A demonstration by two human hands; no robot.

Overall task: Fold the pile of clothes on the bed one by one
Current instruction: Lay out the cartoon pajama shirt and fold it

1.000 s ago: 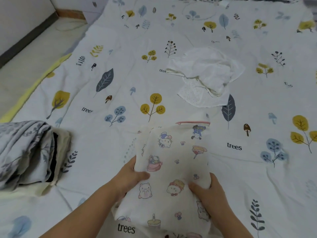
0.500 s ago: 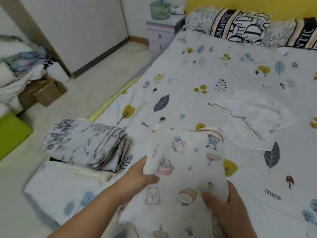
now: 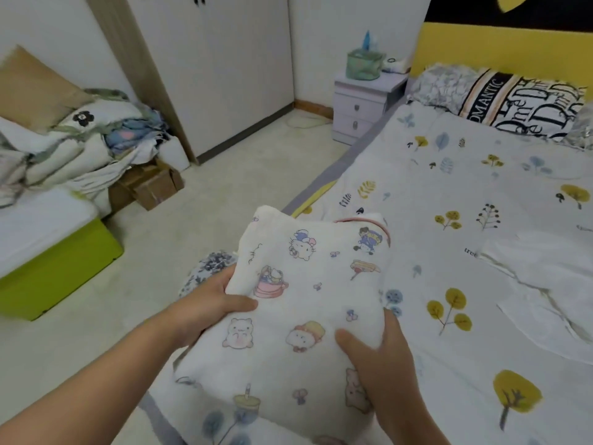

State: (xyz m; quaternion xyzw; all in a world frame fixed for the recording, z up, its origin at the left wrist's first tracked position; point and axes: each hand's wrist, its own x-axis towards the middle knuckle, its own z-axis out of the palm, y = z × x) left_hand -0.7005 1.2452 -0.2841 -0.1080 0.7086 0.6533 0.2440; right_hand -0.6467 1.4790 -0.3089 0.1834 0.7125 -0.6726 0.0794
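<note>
I hold a folded white garment with cartoon prints (image 3: pixel 308 284) lifted above the near left edge of the bed (image 3: pixel 465 187). My left hand (image 3: pixel 211 303) grips its left side, thumb on top. My right hand (image 3: pixel 382 361) grips its lower right side, thumb across the cloth. Behind the garment's left edge peeks a folded grey floral piece (image 3: pixel 208 268), mostly hidden. A crumpled white garment (image 3: pixel 545 284) lies unfolded on the bed at the right.
Pillows (image 3: pixel 513 97) line the headboard. A pale bedside cabinet (image 3: pixel 362 107) stands beside the bed with a green container on it. Across the floor at the left are a green box (image 3: pixel 54 271), cardboard boxes (image 3: pixel 150 184) and heaped bedding (image 3: pixel 64 142). White wardrobe doors (image 3: pixel 224 59) stand behind.
The view has swung up and to the left, bringing the floor, wardrobe and cabinet into sight. The cartoon garment has moved left with both hands, now covering most of the folded floral stack.
</note>
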